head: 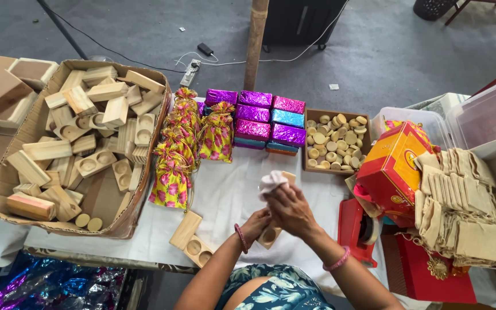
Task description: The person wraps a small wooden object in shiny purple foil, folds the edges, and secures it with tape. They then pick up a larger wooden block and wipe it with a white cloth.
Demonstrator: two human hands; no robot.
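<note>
My right hand (291, 209) presses a white cloth (271, 182) against a wooden block holder (271, 235), whose top end pokes out near the cloth. My left hand (256, 224) grips the lower part of that same block, which has a round hollow facing me. Both hands meet over the white table cover (225, 195) near its front edge. Two more wooden holders (192, 238) lie flat on the table just left of my left wrist.
A cardboard box of wooden blocks (76, 143) fills the left. Floral pouches (173, 166), shiny wrapped boxes (265, 123) and a tray of wooden discs (335, 143) sit behind. A red carton (391, 169), tape dispenser (360, 229) and stacked jute bags (460, 206) are right.
</note>
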